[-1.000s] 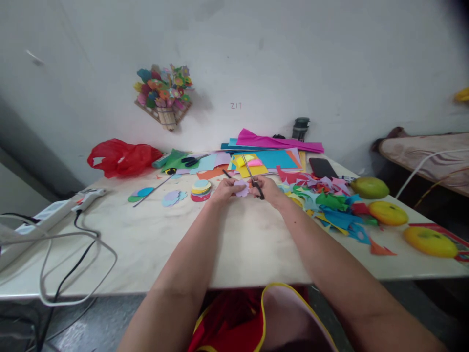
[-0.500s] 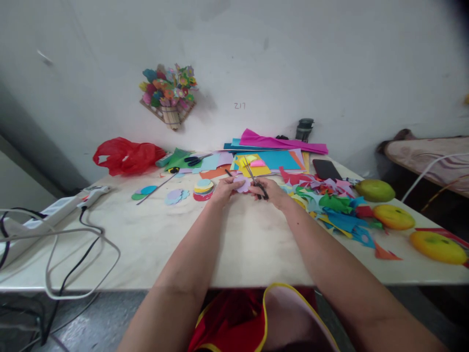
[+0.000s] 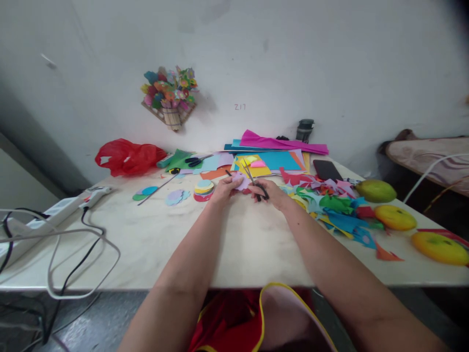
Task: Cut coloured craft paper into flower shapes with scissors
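Note:
Near the middle of the table, my left hand (image 3: 224,190) pinches a small purple paper piece (image 3: 240,182). My right hand (image 3: 273,192) is closed round the black handles of the scissors (image 3: 249,172), whose blades point up and away, beside the purple paper's right edge. A dark thin tip sticks out above my left fingers. Left of my left hand sits a stack of round paper pieces (image 3: 203,188), with scalloped blue and purple pieces (image 3: 176,196) farther left.
Colored scraps (image 3: 339,203), a phone (image 3: 327,170) and yellow fruits (image 3: 394,217) lie to the right. Paper sheets (image 3: 278,160), other scissors (image 3: 194,161) and a red bag (image 3: 128,156) are at the back. A power strip (image 3: 54,215) with cables is at left.
The purple paper and the scissors have shifted and turned slightly between my hands. Both hands keep their holds, and the view has moved a little.

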